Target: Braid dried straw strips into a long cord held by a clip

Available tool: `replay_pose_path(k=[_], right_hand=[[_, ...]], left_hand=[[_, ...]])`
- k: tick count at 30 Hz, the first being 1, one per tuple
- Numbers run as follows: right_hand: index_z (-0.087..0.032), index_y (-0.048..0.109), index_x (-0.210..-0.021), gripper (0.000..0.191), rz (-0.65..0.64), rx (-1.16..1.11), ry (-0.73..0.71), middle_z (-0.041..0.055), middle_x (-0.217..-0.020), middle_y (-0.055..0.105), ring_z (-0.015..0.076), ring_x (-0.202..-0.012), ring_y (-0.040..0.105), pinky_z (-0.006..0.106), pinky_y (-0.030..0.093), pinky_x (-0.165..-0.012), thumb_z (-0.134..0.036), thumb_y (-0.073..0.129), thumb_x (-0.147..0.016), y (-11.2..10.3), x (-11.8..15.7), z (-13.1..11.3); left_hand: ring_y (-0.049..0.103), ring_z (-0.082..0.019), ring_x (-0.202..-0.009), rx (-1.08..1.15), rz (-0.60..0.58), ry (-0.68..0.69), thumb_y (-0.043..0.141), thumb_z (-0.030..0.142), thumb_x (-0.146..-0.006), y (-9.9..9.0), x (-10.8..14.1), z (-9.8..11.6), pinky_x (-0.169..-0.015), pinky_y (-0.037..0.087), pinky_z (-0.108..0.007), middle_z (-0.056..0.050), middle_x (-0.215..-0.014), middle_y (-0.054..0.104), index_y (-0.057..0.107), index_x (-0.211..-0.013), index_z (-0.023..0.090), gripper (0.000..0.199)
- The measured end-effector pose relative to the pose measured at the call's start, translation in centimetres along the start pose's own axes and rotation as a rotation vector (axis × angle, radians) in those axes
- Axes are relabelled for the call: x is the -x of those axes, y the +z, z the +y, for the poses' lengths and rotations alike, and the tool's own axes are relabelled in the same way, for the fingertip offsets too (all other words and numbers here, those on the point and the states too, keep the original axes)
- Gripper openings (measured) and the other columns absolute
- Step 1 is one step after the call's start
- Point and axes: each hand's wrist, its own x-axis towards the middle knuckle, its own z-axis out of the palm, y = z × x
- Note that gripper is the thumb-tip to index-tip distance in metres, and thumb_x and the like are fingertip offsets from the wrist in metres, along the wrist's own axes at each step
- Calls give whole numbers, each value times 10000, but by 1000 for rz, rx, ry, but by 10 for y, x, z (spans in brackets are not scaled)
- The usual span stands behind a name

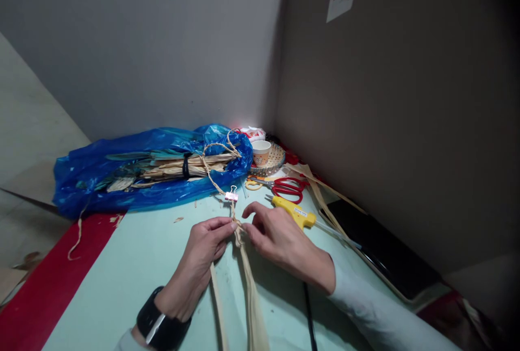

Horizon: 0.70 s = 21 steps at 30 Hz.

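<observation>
Between my hands runs a braided strand of dried husk [238,238], its loose pale strips hanging toward me over the table's near side. My left hand [207,242] pinches the braid between thumb and fingers. On the other side, my right hand [280,234] has its thumb at the braid, with the index finger curled above it. A pinkish binder clip [231,195] grips the strand just beyond my fingers. From there a thin twisted cord [209,169] loops up over the blue plastic bag.
A blue plastic bag [89,172] holds a tied husk bundle [195,166]. Behind my right hand lie a yellow glue gun [294,211] and red-handled scissors [289,188]. A paper cup [260,151] stands by a woven tray [274,161]. At right lies a black flat object [382,248].
</observation>
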Motion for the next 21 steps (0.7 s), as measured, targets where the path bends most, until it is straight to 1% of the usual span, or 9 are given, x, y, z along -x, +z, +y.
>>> replay_pose_path(k=[2,4,6,7,11,14,16,18,21], right_hand=[[-168,579,-1081,264,16,11,26,29,-786,675,164,-717,587,245,306,-631,-352,508,-905,-6,-2,2],[-167,618,-1018,253,-57,4,0,33,-786,668,161,-744,586,242,305,-633,-363,489,-922,-7,-2,3],[-170,643,-896,264,-142,6,-37,26,-740,650,145,-707,572,238,287,-608,-322,435,-952,-4,-2,4],[-168,641,-845,285,-151,22,-47,24,-725,642,137,-684,561,239,275,-595,-298,415,-960,-3,-2,4],[-166,633,-823,268,-88,94,-35,18,-706,630,126,-639,537,242,233,-563,-266,417,-947,1,0,2],[-165,620,-769,270,-56,130,-25,19,-655,618,122,-592,515,255,201,-537,-248,421,-930,3,3,-1],[-165,604,-753,275,-28,153,-17,24,-643,621,124,-559,507,270,187,-524,-255,414,-931,7,7,-6],[-167,593,-783,256,-4,173,-35,31,-666,637,132,-549,518,286,197,-526,-250,404,-934,14,12,-12],[-156,579,-883,140,-7,230,-159,49,-760,663,172,-621,571,315,241,-556,-182,443,-896,24,21,-20]], left_hand=[[193,7,-386,-12,-14,3,790,293,-610,0,0,0,-398,65,-190,56,-514,479,683,-752,93,268],[202,3,-391,-34,-22,10,784,296,-608,-1,-1,0,-399,75,-193,48,-524,492,690,-756,95,267],[194,-3,-386,-70,-19,16,775,303,-606,-1,-2,0,-399,73,-197,56,-499,474,698,-755,94,268],[192,-6,-383,-93,-11,19,771,308,-603,-2,-2,1,-399,74,-198,60,-483,462,699,-743,92,267],[243,-35,-382,-216,39,50,751,313,-589,0,0,3,-399,138,-198,57,-442,460,698,-658,100,231],[409,-93,-465,-324,85,133,732,262,-577,5,3,5,-460,271,-207,8,-487,566,691,-568,127,142],[478,-132,-544,-378,131,195,707,231,-578,9,5,4,-525,320,-220,-4,-516,605,665,-509,155,111],[484,-142,-550,-398,175,227,678,209,-578,11,7,1,-546,327,-228,8,-496,592,633,-483,176,111],[459,-124,-500,-352,190,200,667,210,-565,12,8,-4,-512,318,-221,22,-488,571,609,-504,179,90]])
